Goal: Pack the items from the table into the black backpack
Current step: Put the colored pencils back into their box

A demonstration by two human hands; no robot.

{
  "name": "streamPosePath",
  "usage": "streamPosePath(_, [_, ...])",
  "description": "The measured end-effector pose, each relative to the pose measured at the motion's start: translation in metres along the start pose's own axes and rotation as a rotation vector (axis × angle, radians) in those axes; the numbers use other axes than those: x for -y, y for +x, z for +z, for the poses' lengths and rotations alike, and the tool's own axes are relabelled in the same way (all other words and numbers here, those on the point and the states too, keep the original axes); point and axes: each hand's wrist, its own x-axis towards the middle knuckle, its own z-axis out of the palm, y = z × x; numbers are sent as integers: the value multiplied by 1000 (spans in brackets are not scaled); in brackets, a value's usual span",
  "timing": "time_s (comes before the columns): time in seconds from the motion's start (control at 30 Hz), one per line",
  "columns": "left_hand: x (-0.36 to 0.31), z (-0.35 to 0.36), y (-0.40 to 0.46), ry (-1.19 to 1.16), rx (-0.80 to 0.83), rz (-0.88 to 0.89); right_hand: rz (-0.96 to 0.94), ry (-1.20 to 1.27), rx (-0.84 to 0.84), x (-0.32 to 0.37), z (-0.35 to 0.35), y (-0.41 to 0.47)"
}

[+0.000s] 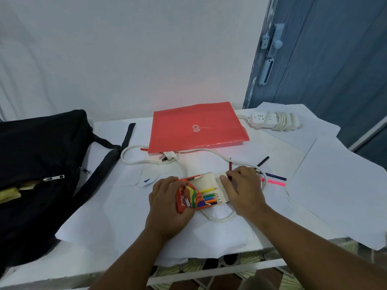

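The coloured-pencil box (189, 198) lies on the white worktop (117, 206), in front of the red string-tie envelope (198, 128), and serves here as the landmark. Its flap is open toward the right, and a row of pencils (209, 196) shows inside: yellow, green, blue, orange and a darker one at the near edge.

The left hand (167, 206) grips the box at its left end, fingers curled round the printed orange sleeve. The right hand (240, 191) lies at the box's right side, its thumb against the open flap, while its fingers pinch a dark red pencil (230, 168) that points up and away from the box.

A white power cable (209, 152) loops behind the box and under its near edge; it runs to a white power strip (274, 120) lying far behind and to the right of the box, beside the envelope's right corner. Right of the box, past the right hand, lie loose pencils: a black one (263, 161), a dark blue one (276, 176) and a pink one (276, 182). A red pencil (144, 149) pokes out from under the envelope's near left corner.

The black backpack (37, 168) lies well to the left of the box, its zipper (54, 177) partly open with something yellow (10, 194) showing inside. Loose white paper sheets (335, 195) spread out to the right of the box.
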Motion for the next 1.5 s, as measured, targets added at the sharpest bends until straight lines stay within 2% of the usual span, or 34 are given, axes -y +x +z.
streamPosePath(0.2, [-2,1,-1,-53,-39,-26,113,204,-72,2,-3,-4])
streamPosePath(0.37, [-4,0,-2,-43,-25,-19,85,304,-112,1,-8,-5])
streamPosePath(0.57, [-4,0,0,-21,-3,-2,-185,185,-148,-3,-8,-5])
streamPosePath(0.7, [-2,3,1,70,43,29,-236,199,-184,6,-7,-9])
streamPosePath(0.8, [-1,5,1,68,53,38,-325,221,-140,5,-6,-12])
streamPosePath(0.97, [-2,4,0,59,79,27,-439,98,-140,-2,-4,-8])
streamPosePath(1.1, [-2,4,0,46,106,3,-417,198,-80,-5,0,-11])
streamPosePath(1.27, [0,5,1,46,103,-6,-399,62,-23,-5,-1,-10])
streamPosePath(1.37, [0,6,2,49,109,-8,-312,98,14,-6,0,-9])
streamPosePath(1.5, [-2,5,1,54,115,-15,-324,106,43,-9,1,-7])
